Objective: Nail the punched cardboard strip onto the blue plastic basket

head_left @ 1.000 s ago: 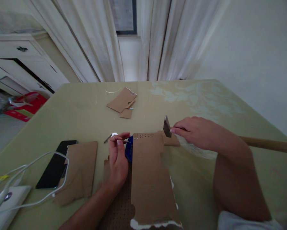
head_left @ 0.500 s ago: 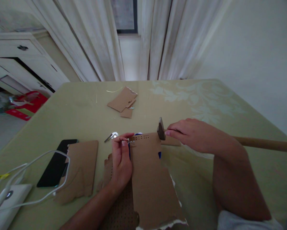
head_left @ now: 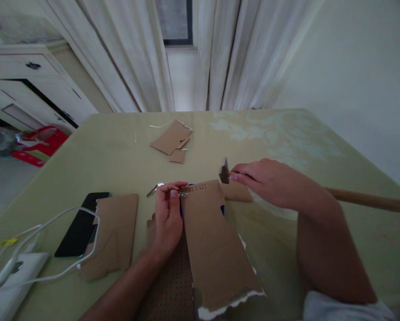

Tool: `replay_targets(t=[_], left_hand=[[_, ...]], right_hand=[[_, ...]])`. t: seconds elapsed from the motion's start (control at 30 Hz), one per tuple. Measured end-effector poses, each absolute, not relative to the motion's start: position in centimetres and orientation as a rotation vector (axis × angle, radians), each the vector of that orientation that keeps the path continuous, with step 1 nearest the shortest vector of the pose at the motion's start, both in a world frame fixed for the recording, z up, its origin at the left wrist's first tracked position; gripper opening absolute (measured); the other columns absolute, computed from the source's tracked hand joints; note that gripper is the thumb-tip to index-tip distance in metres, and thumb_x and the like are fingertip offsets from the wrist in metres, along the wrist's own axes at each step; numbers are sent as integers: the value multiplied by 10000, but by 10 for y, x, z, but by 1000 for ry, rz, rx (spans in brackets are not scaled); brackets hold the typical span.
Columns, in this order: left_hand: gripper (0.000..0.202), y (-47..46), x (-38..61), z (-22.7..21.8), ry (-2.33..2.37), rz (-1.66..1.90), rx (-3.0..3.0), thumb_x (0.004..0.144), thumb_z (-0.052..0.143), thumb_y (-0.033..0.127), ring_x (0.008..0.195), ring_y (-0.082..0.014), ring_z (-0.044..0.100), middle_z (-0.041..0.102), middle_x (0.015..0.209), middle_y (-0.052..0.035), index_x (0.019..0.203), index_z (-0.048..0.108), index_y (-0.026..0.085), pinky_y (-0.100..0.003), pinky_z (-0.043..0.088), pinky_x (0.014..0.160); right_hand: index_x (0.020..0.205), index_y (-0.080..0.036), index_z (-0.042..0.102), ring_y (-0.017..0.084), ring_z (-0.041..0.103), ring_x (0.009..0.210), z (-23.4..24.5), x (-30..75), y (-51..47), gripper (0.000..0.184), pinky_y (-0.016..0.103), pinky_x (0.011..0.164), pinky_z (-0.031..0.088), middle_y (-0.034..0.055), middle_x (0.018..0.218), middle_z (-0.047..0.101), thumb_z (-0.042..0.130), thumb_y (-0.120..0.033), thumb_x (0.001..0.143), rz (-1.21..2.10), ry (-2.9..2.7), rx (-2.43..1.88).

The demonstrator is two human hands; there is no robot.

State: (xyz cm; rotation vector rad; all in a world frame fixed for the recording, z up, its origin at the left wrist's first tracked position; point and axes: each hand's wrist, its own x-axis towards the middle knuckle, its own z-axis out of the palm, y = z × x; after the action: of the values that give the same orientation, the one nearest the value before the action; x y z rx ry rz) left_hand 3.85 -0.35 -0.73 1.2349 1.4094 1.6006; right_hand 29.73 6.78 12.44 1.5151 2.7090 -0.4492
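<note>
Since a second ago, I see the torn end of the cardboard strip (head_left: 213, 249) swung right; the strip lies on the pale surface (head_left: 120, 165). A long-handled hammer (head_left: 224, 172) is clasped near its head by the right hand (head_left: 270, 183). Well apart, the left hand (head_left: 169, 218) pinches a thin metal tool (head_left: 184, 194) beside the strip's small punched holes (head_left: 200, 187).

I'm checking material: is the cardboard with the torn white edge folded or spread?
Spread: the cardboard shows one long face, from rows of holes by the left hand to its torn edge.
</note>
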Motion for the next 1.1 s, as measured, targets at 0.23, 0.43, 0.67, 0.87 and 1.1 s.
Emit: replay_targets(t=[0.23, 0.43, 0.67, 0.87, 1.1], left_hand=[[325, 0, 35, -13, 1376, 1622, 1272, 1122, 602, 564, 1023, -196, 723, 764, 1114, -53, 1096, 637, 242, -352, 574, 954], [232, 0, 29, -16, 1407, 1563, 1385, 1156, 569, 445, 1041, -196, 703, 747, 1079, -43, 1122, 669, 238, -357, 531, 992], [188, 0, 23, -13, 1460, 1507, 1513, 1146, 575, 343, 1026, -201, 711, 764, 1050, -39, 1101, 725, 239, -339, 540, 937], [155, 0, 19, -14, 1457, 1486, 1535, 1128, 619, 334, 1032, -202, 727, 792, 1066, -32, 1107, 749, 252, -339, 546, 937], [203, 1, 21, -21, 1383, 1483, 1402, 1161, 558, 433, 1168, -212, 713, 760, 1252, -67, 1177, 659, 257, -389, 532, 1058]], right_hand=[[1144, -207, 793, 229, 747, 865, 138, 292, 67, 427, 336, 772, 425, 73, 1021, 834, 432, -433, 1173, -628, 2792, 1608], [1120, -200, 799, 218, 740, 840, 128, 275, 68, 386, 332, 744, 400, 73, 998, 837, 458, -370, 1180, -649, 2813, 1379], [1143, -198, 790, 250, 766, 897, 118, 271, 71, 378, 343, 762, 406, 89, 1057, 852, 463, -380, 1196, -513, 2772, 1317], [1146, -194, 787, 259, 772, 912, 121, 270, 70, 399, 349, 759, 404, 96, 1062, 850, 438, -380, 1202, -498, 2774, 1316], [1118, -194, 778, 241, 730, 838, 119, 271, 70, 372, 340, 728, 375, 91, 968, 825, 484, -415, 1174, -559, 2771, 1423]])
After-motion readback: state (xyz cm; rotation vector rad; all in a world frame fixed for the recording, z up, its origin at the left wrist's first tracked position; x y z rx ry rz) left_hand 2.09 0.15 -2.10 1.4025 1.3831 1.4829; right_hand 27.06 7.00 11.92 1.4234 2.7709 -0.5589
